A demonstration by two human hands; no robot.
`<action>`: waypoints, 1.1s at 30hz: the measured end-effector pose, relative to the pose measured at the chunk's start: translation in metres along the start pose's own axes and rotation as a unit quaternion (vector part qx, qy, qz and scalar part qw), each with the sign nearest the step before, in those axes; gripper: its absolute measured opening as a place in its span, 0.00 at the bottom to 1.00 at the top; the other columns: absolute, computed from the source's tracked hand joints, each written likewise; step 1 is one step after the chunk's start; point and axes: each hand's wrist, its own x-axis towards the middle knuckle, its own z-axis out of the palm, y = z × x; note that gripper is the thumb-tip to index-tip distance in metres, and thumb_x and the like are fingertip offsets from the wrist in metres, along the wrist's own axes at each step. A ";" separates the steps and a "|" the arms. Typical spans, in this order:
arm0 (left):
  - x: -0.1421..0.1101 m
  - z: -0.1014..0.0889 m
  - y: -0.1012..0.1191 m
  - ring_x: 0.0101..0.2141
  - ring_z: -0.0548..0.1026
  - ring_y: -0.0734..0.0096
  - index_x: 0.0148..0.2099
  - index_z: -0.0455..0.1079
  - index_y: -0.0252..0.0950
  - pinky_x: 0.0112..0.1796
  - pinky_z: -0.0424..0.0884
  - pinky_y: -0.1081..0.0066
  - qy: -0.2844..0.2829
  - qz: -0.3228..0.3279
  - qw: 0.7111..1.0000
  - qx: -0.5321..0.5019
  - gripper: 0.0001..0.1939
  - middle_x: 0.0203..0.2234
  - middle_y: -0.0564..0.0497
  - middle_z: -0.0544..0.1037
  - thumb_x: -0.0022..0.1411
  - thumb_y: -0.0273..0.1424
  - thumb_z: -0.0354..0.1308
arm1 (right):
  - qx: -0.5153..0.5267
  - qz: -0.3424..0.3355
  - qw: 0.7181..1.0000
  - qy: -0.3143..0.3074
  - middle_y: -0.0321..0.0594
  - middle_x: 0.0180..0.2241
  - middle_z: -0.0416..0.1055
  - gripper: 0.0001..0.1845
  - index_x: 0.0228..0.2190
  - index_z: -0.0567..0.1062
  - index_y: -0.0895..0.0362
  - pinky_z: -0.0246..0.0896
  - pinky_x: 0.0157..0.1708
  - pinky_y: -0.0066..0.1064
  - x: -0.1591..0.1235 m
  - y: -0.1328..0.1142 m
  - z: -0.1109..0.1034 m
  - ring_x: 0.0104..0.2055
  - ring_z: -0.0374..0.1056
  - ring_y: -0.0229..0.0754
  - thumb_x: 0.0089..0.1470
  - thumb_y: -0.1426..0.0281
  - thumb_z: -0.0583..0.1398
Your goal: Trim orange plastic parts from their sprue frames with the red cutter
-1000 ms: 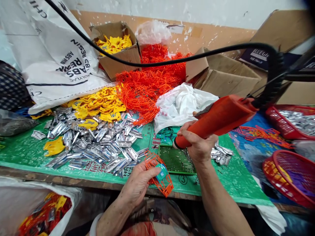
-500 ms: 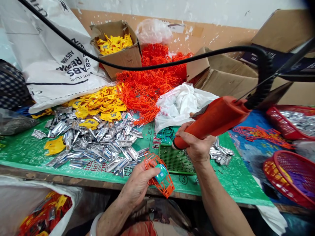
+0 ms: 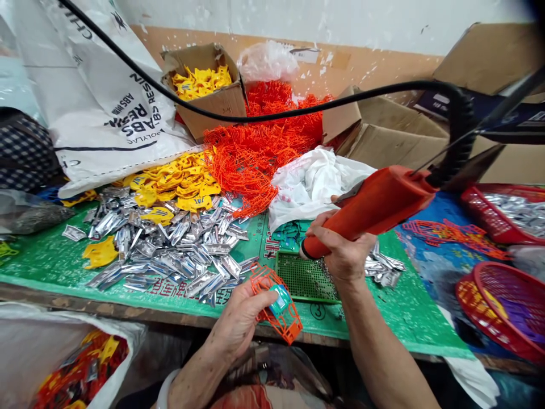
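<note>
My left hand (image 3: 240,312) is closed on an orange plastic frame (image 3: 293,330), the thumb pressing a small teal piece (image 3: 280,301) against it near the table's front edge. In my right hand (image 3: 347,253) is a red electric screwdriver (image 3: 370,204), tilted, its lower end pointing down and left over a green mesh tray (image 3: 302,278). Small screws seem to lie in that tray. The screwdriver's tip is apart from the orange frame. Just behind the tray sit several teal pieces (image 3: 292,234). Shiny metal plates (image 3: 170,258) are heaped to the left of my left hand.
Yellow plastic parts (image 3: 179,176) and tangled orange frames (image 3: 251,165) are piled at the back. A black cable (image 3: 264,118) arches across the view to the screwdriver. Red baskets (image 3: 500,326) stand at the right, and an open sack (image 3: 128,335) of parts lies lower left.
The view has shifted slightly, so the things on the left appear a little further right and lower. Both hands keep their holds and have hardly moved.
</note>
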 end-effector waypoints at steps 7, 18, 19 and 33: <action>-0.002 0.000 0.000 0.29 0.72 0.71 0.35 0.77 0.35 0.35 0.68 0.71 -0.009 0.007 1.000 -0.008 0.10 0.28 0.53 0.78 0.50 0.32 0.69 | 0.051 -0.001 0.999 0.014 0.30 0.21 0.72 0.15 0.30 0.73 0.54 0.65 0.24 0.35 0.002 -0.022 0.003 0.21 0.67 0.39 0.35 0.75 0.66; -0.003 -0.001 0.000 0.34 0.75 0.69 0.40 0.79 0.36 0.40 0.70 0.70 -0.009 0.027 0.999 -0.044 0.12 0.32 0.52 0.81 0.49 0.25 0.68 | 0.171 0.032 0.976 -0.133 0.33 0.27 0.70 0.13 0.36 0.76 0.49 0.70 0.29 0.36 -0.022 -0.069 -0.002 0.26 0.69 0.39 0.47 0.69 0.68; -0.003 -0.001 0.000 0.33 0.75 0.70 0.39 0.79 0.35 0.39 0.70 0.71 -0.004 0.024 0.999 -0.045 0.12 0.31 0.52 0.81 0.48 0.25 0.68 | 0.177 0.037 0.974 -0.137 0.32 0.27 0.70 0.13 0.37 0.76 0.48 0.70 0.30 0.35 -0.024 -0.070 -0.002 0.27 0.69 0.38 0.47 0.69 0.68; -0.004 0.000 0.006 0.30 0.76 0.71 0.40 0.80 0.33 0.33 0.77 0.70 0.007 0.014 0.996 -0.092 0.15 0.33 0.50 0.82 0.46 0.26 0.70 | 0.187 0.047 0.971 -0.139 0.32 0.27 0.71 0.24 0.46 0.74 0.47 0.70 0.28 0.35 -0.034 -0.074 -0.004 0.26 0.68 0.39 0.46 0.68 0.70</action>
